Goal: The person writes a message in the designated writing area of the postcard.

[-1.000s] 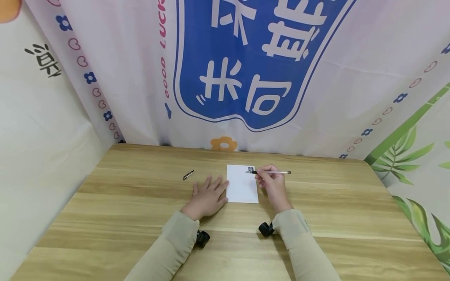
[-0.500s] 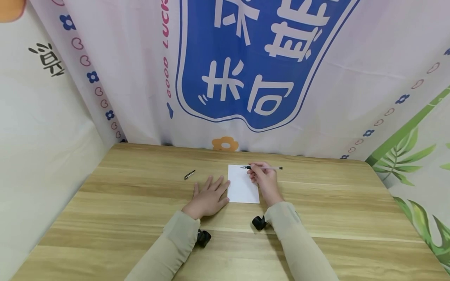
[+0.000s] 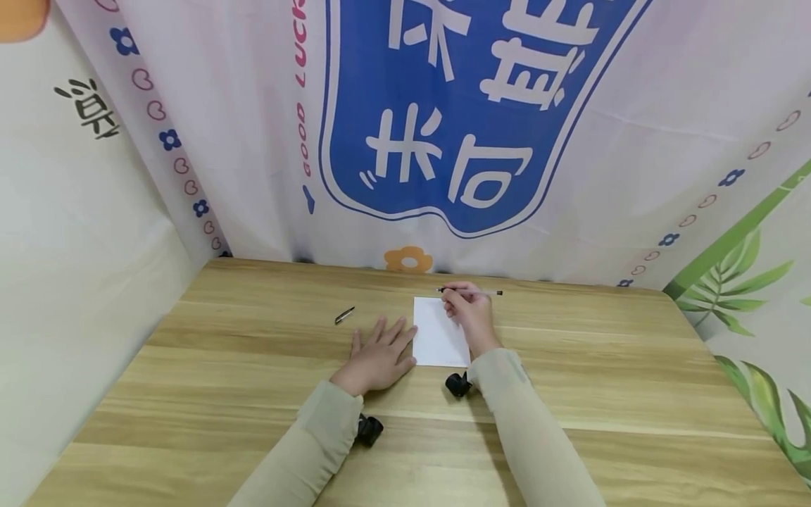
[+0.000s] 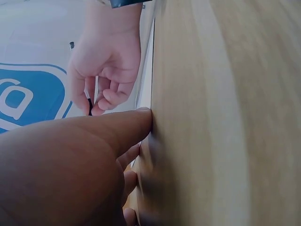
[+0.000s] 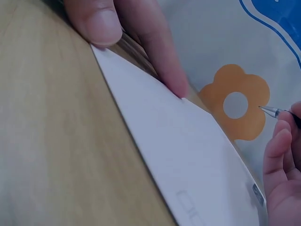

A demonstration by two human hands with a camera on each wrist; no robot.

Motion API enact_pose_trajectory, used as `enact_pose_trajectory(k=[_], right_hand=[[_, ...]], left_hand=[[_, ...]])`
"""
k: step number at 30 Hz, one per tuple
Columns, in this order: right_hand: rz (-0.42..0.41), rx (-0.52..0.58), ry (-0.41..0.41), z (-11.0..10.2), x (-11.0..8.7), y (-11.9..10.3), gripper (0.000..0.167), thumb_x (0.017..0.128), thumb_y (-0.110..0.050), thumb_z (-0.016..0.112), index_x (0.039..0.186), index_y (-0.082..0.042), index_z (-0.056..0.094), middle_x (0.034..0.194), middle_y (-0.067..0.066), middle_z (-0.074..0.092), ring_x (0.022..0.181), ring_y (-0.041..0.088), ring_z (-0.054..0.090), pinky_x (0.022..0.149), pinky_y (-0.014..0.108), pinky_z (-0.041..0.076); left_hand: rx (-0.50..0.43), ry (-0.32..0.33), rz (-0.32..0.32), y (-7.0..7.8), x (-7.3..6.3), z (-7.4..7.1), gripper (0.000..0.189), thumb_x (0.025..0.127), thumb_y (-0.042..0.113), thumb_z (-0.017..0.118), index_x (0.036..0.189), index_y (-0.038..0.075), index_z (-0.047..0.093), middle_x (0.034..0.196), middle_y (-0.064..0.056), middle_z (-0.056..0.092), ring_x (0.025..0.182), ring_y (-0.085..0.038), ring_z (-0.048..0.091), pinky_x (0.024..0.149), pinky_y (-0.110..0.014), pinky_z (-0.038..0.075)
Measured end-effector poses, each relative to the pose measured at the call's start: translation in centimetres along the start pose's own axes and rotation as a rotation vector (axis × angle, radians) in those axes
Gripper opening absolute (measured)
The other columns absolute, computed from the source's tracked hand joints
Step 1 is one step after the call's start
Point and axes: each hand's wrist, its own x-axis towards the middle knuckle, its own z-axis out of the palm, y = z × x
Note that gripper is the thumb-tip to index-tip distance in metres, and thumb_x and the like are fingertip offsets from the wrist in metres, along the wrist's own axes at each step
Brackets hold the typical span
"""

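Observation:
My right hand pinches a pen with a black grip and a clear barrel, held near level above the card's far edge. In the right wrist view the pen's metal tip points away from the card, into the air. A white card lies flat on the table below; it bears a small dark stamp-like square near one corner and faint printed boxes. My left hand lies palm down with fingers spread, its fingertips on the card's left edge. A pen cap lies left of the card.
The wooden table ends at a printed curtain just beyond the card. Black wrist cameras hang at the left cuff and the right cuff, close over the tabletop.
My right hand has shifted left and farther away, carrying the pen from the card's top right corner to above its far edge. The left hand, card and cap stay in place.

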Motion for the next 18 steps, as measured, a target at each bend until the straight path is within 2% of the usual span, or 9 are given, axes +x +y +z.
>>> enact_pose_trajectory(k=[11, 18], right_hand=[[-0.011, -0.125, -0.008, 0.8, 0.7, 0.7, 0.014, 0.092, -0.003, 0.068, 0.104, 0.006, 0.07, 0.074, 0.005, 0.064, 0.061, 0.01, 0.056, 0.054, 0.017, 0.048], [-0.052, -0.14, -0.005, 1.3, 0.8, 1.1, 0.008, 0.092, -0.001, 0.065, 0.098, 0.003, 0.069, 0.074, 0.004, 0.064, 0.059, 0.008, 0.054, 0.05, 0.015, 0.045]], left_hand=[[0.009, 0.001, -0.01, -0.2, 0.4, 0.6, 0.062, 0.107, 0.044, 0.046, 0.163, 0.026, 0.025, 0.17, -0.002, 0.011, 0.155, -0.036, -0.002, 0.114, -0.073, -0.005], [0.01, 0.0, -0.022, -0.1, 0.3, 0.5, 0.062, 0.108, 0.044, 0.046, 0.163, 0.026, 0.024, 0.17, -0.001, 0.011, 0.155, -0.035, -0.002, 0.115, -0.072, -0.005]])
